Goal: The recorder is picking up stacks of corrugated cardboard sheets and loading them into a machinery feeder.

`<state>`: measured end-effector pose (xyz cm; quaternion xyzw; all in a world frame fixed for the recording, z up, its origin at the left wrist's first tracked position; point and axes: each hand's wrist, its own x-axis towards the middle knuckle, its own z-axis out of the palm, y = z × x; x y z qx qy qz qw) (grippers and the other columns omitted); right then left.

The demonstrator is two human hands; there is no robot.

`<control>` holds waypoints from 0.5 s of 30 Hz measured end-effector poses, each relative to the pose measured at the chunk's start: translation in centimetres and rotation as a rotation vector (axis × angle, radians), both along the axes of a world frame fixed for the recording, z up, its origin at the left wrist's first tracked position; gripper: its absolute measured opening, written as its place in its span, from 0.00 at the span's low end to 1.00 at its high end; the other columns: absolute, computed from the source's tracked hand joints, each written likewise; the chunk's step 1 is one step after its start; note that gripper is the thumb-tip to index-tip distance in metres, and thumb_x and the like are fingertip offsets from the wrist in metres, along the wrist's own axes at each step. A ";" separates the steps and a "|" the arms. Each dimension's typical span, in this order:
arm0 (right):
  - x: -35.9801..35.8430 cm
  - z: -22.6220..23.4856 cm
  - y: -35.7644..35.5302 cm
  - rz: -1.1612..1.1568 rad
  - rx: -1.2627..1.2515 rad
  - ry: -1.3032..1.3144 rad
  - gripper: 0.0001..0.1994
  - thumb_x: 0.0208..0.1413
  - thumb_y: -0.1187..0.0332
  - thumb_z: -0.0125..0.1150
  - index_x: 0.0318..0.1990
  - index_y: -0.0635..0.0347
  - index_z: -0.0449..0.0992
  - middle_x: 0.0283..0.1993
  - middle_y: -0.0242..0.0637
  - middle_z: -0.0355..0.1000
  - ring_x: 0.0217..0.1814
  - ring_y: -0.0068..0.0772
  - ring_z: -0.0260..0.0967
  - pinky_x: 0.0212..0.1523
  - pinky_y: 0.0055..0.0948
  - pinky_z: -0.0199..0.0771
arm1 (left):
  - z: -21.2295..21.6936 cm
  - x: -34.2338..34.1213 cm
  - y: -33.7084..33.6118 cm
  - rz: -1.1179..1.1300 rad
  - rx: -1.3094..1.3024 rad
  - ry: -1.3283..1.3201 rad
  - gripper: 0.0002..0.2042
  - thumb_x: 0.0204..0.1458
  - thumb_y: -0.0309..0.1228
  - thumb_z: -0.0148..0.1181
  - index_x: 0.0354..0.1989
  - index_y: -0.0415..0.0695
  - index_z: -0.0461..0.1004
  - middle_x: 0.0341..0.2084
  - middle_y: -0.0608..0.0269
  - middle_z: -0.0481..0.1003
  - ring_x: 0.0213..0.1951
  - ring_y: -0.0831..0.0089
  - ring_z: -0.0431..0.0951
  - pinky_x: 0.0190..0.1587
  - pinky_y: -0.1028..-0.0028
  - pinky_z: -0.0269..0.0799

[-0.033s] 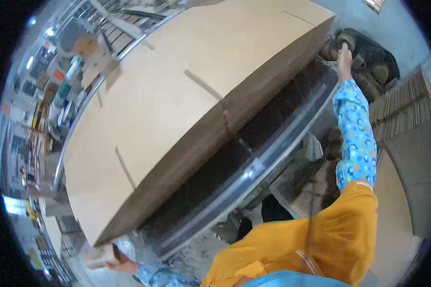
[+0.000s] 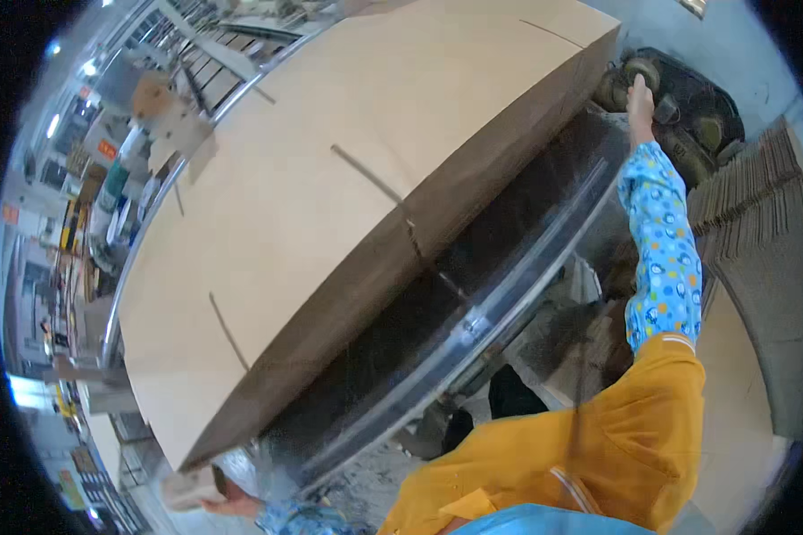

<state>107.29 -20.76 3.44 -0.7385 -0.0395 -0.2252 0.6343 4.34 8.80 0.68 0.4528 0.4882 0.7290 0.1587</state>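
Large stack of flat brown cardboard sheets (image 2: 330,223) lying across the middle of the view, tilted, top face pale, long side edge darker and in shadow. Beneath that edge, a metal machine bed (image 2: 500,303) with a bright rail running diagonally.

Right hand (image 2: 638,94) stretched far out at the upper right, at the end of a blue patterned sleeve (image 2: 660,259), resting against a dark round wheel or roller (image 2: 629,76) just beside the far corner of the stack. Fingers seen from behind only; cannot tell whether spread or curled on the part.

Left hand (image 2: 227,506) low at the bottom left, below the near corner of the stack, close to a pale scrap of cardboard (image 2: 187,489). Fingers loosely extended, seemingly apart, nothing clearly clamped; partly blurred.

Yellow apron or vest (image 2: 598,446) filling the lower right. A second pile of corrugated sheets (image 2: 758,223) standing on edge at the far right, well apart from the main stack. Shelves and clutter along the left rim.
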 end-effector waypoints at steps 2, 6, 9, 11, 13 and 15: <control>3.4 -0.4 0.4 0.023 -0.029 0.081 0.34 0.60 0.40 0.44 0.50 0.69 0.69 0.46 0.40 0.70 0.49 0.35 0.66 0.52 0.33 0.62 | -0.8 0.5 0.1 0.097 -0.015 0.225 0.31 0.54 0.50 0.52 0.61 0.42 0.60 0.54 0.49 0.66 0.55 0.57 0.68 0.59 0.59 0.65; 9.0 -1.0 2.1 0.076 0.058 0.121 0.36 0.61 0.39 0.42 0.58 0.69 0.65 0.55 0.42 0.67 0.57 0.35 0.62 0.57 0.33 0.59 | -0.8 -0.4 0.0 0.189 0.028 0.481 0.32 0.52 0.48 0.55 0.62 0.42 0.58 0.55 0.48 0.65 0.54 0.57 0.69 0.57 0.59 0.67; 11.6 -0.9 4.1 0.138 0.204 0.157 0.38 0.63 0.40 0.39 0.65 0.67 0.60 0.64 0.42 0.61 0.65 0.34 0.56 0.63 0.33 0.54 | -0.1 -1.5 -0.2 0.239 0.051 0.621 0.33 0.52 0.47 0.57 0.62 0.43 0.57 0.55 0.48 0.65 0.53 0.57 0.70 0.56 0.59 0.68; 12.8 -0.7 5.0 0.203 0.227 0.156 0.37 0.64 0.40 0.37 0.64 0.67 0.61 0.63 0.41 0.62 0.64 0.34 0.57 0.63 0.33 0.54 | 0.4 -2.0 -0.4 0.264 0.068 0.694 0.33 0.51 0.46 0.59 0.62 0.43 0.57 0.55 0.47 0.65 0.52 0.57 0.70 0.55 0.59 0.69; 14.0 -0.5 5.7 0.229 0.167 0.075 0.36 0.63 0.39 0.35 0.60 0.65 0.66 0.60 0.41 0.66 0.60 0.35 0.62 0.62 0.32 0.56 | 0.9 -2.2 -0.6 0.287 0.084 0.756 0.34 0.50 0.46 0.60 0.63 0.43 0.56 0.55 0.47 0.65 0.52 0.57 0.70 0.54 0.58 0.70; 15.0 -0.2 5.7 0.374 0.281 0.077 0.36 0.63 0.38 0.35 0.58 0.64 0.68 0.57 0.41 0.68 0.56 0.36 0.66 0.60 0.33 0.60 | 1.3 -2.4 -0.8 0.304 0.100 0.802 0.35 0.50 0.45 0.61 0.63 0.43 0.56 0.55 0.47 0.64 0.51 0.56 0.71 0.53 0.58 0.71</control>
